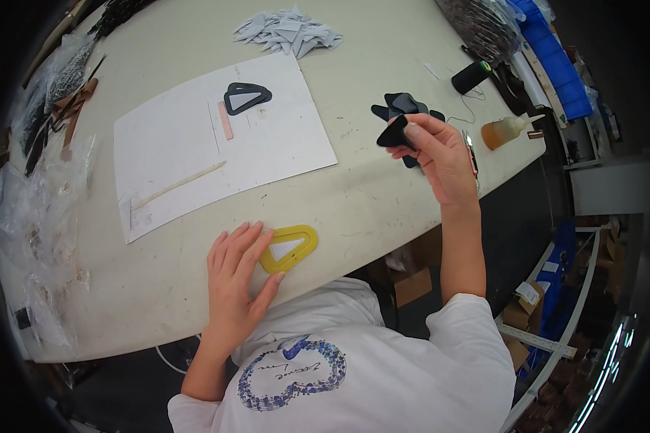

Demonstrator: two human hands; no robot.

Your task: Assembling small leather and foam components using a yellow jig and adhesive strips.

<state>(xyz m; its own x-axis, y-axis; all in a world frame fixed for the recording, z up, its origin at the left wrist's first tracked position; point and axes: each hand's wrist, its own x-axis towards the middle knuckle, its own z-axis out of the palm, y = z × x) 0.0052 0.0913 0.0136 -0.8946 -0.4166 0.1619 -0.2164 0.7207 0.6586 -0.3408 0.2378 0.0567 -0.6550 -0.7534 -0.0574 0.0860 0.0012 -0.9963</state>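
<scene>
My right hand is raised over the table's right side, thumb and fingers pinching a small black triangular piece. Just beyond it lies a loose pile of similar black pieces, partly hidden by the hand. Close to the table's near edge, my left hand rests with fingers apart, its fingertips touching the left side of a yellow rounded triangular frame. A pale triangular piece sits inside that frame.
A white sheet bears black triangular frames, a pink strip and a thin stick. Grey-white triangles are heaped at the back. Black thread, a glue bottle and plastic bags flank the table.
</scene>
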